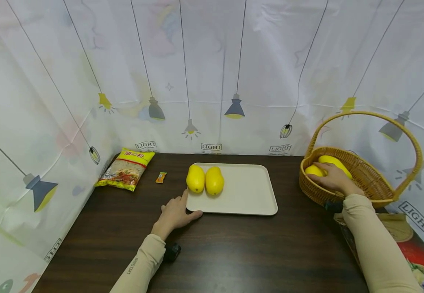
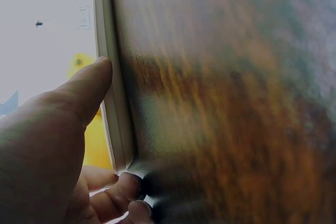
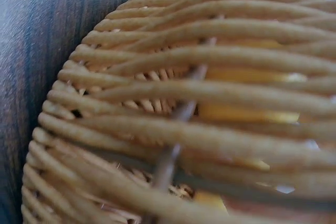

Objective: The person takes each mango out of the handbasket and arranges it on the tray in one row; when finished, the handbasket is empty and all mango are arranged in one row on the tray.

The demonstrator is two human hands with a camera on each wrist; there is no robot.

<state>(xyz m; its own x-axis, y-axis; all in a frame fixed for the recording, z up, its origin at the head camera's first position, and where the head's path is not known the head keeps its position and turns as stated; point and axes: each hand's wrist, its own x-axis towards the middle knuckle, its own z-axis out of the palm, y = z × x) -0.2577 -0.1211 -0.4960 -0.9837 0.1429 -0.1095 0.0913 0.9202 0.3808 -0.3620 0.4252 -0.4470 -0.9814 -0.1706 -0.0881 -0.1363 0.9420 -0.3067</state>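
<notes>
Two yellow mangoes lie side by side at the left end of a cream tray. At the tray's near-left corner is my left hand, thumb and forefinger spread, thumb straight against the rim. My right hand reaches into a wicker basket and curls its fingers over a yellow mango. Another yellow mango lies behind it in the basket. In the right wrist view the basket's woven wall hides the hand's grip, with yellow showing through gaps.
A yellow bag of macaroni leans at the table's back left, with a small orange packet beside it. A tall handle arches over the basket. A printed bag with fruit pictures lies under my right forearm.
</notes>
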